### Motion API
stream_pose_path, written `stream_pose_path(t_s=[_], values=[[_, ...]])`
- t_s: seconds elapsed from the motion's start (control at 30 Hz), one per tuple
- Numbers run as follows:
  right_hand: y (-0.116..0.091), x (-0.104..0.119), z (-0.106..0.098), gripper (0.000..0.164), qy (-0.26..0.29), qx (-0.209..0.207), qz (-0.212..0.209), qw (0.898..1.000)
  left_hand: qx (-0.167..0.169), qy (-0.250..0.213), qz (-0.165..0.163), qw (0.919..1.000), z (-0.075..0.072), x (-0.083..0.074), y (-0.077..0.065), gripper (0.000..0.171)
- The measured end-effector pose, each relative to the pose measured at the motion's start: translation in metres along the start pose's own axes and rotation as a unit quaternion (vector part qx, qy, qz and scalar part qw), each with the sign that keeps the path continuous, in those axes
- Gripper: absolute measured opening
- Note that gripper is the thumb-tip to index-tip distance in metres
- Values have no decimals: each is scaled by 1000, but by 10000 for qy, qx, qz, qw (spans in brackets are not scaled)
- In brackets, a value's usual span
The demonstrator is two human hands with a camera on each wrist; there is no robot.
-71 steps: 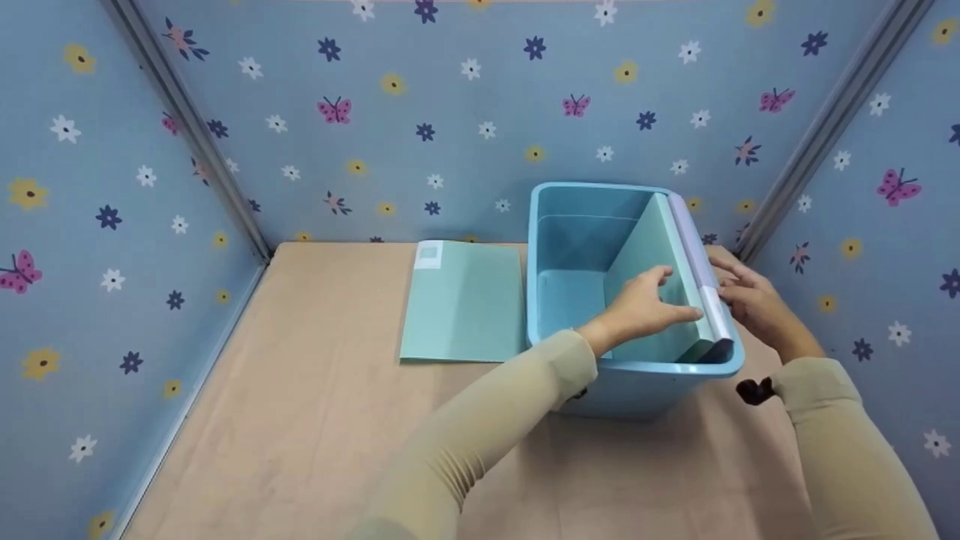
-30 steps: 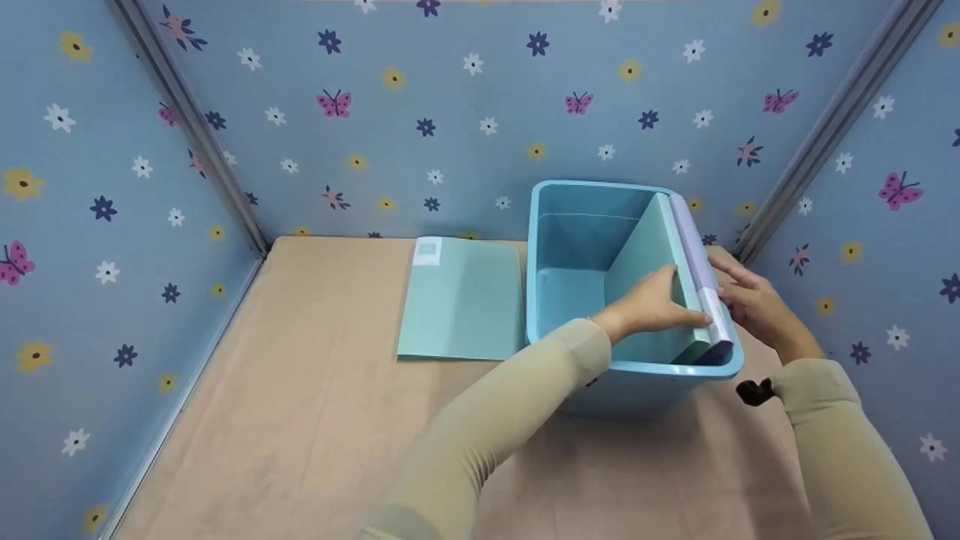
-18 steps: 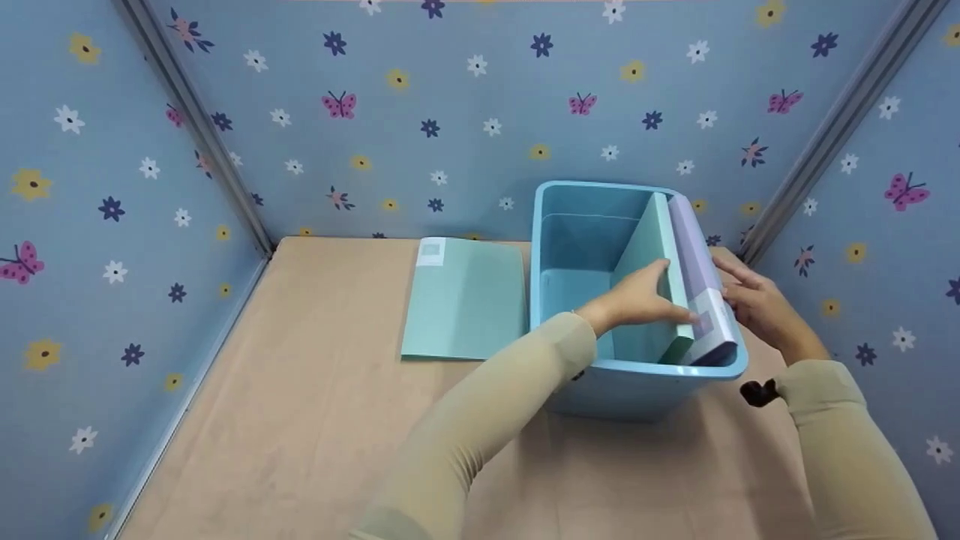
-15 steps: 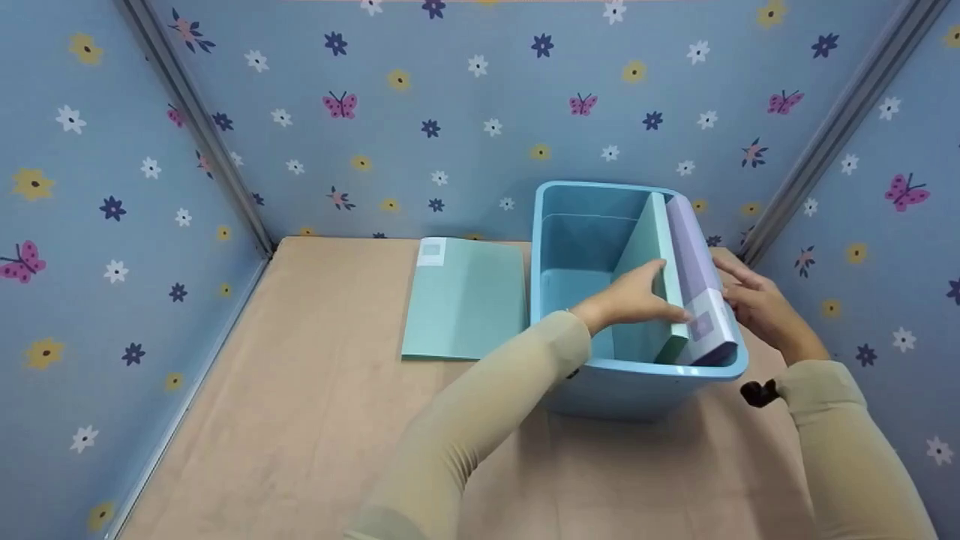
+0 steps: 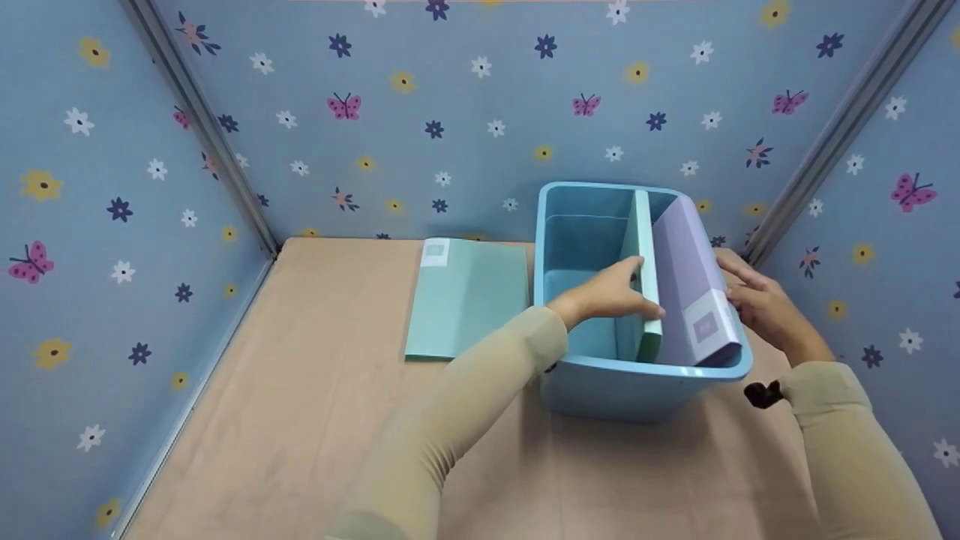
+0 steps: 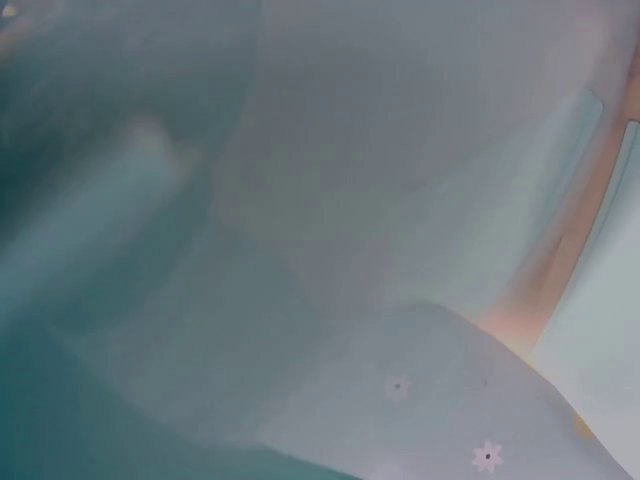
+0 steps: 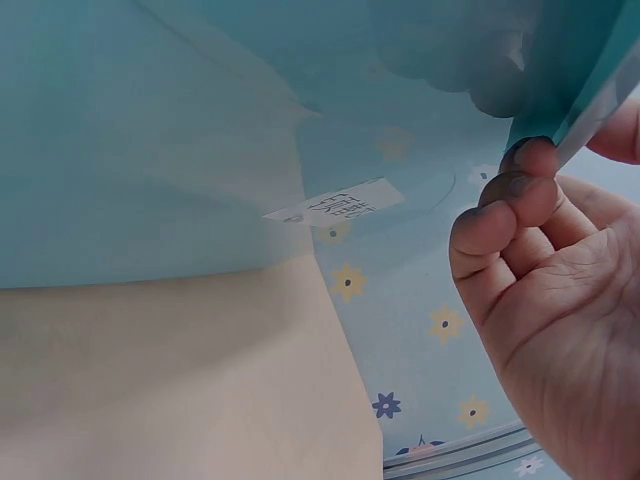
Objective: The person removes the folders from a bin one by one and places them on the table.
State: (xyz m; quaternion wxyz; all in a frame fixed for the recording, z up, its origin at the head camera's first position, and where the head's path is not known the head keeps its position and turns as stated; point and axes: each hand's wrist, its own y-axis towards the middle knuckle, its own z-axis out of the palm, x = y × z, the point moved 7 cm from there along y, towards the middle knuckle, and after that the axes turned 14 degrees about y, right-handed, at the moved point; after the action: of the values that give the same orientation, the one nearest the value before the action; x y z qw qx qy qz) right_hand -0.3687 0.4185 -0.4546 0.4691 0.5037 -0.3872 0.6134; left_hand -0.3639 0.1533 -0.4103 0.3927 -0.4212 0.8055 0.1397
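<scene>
Mint-green file folder (image 5: 644, 232) stands on edge inside a light blue plastic bin (image 5: 615, 394), its narrow upper edge running from the far wall towards the near one; the left hand (image 5: 609, 294) pinches that edge, its thumb laid over the top and its fingers going down the left face, where they are partly hidden; to the right, apart from it at the top, a lilac file folder (image 5: 679, 259) leans against the bin's right wall, with a white label (image 5: 706, 328) near its closer end; the right hand (image 5: 766, 309) is at the outside of that wall, and the right wrist view shows its curled fingertips and thumb gripping the rim; the same view shows a white printed sticker (image 7: 345, 203) on the bin's side; just left of the bin, a second mint-green folder (image 5: 469, 300) lies flat on the pinkish-beige tabletop (image 5: 300, 390), a small white label (image 5: 435, 253) at its far left corner; both arms wear pale beige sleeves (image 5: 840, 427), and a dark object (image 5: 763, 394) sits by the right cuff; behind rises a blue panel (image 5: 480, 97) patterned with flowers and butterflies, framed by grey posts (image 5: 202, 127); the left wrist view is too blurred to show the grip.
</scene>
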Motion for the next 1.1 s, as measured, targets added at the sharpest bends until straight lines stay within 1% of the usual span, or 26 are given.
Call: stream_pose_path(t_s=[0.1,0.17,0.3,0.4,0.5,0.67,0.9,1.1], values=[[0,0,0,62,-26,-22,17,10000,25,64,61,10000,-4,3,-3,101],[0,-1,0,63,64,14,-3,10000,81,80,70,9999,-6,6,-4,101],[-1,-1,2,59,316,177,-135,9993,211,19,49,9998,-11,12,-6,102],[-1,0,3,56,372,243,-213,9988,244,-55,23,9997,-14,16,-9,102],[-1,1,3,56,243,218,-224,9992,200,-117,10,9997,-17,19,-11,102],[0,1,3,58,47,108,-119,9999,109,-176,-47,9998,-20,24,-12,102],[0,-1,0,58,57,-6,-32,10000,19,-286,58,9996,-26,33,-13,101],[1,-1,0,58,95,35,-88,9999,-102,-480,-106,9987,-31,43,-12,99]])
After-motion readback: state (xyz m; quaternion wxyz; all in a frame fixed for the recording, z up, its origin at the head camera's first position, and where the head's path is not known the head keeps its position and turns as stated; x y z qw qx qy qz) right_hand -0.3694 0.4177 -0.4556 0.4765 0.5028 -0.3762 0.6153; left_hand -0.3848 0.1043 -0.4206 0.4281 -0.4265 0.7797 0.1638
